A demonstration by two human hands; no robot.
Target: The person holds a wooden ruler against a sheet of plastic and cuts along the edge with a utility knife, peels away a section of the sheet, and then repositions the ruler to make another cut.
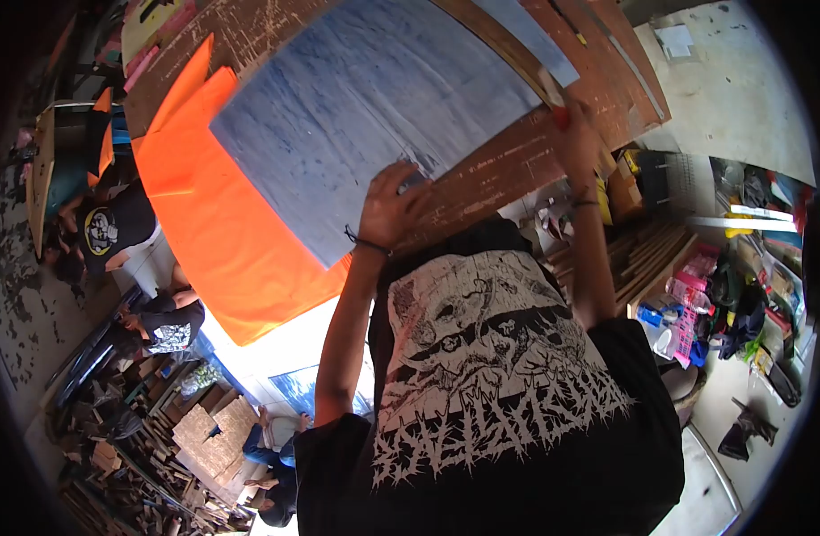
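Observation:
A worn blue-grey sheet lies on the scratched brown tabletop, overlapping bright orange fabric on its left. Resting on the sheet's near edge is my left hand, fingers spread and a dark patch showing beside the fingertips. My right hand is closed around a slim tan-and-red tool at the sheet's right corner. Blur hides the tool's exact kind. Along the sheet's right side runs a long brown strip, its near end close to the tool.
Other people sit at the left, one in a black shirt. Wood offcuts are heaped at lower left. Wooden slats and mixed clutter lie to the right. A pale board stands at upper right.

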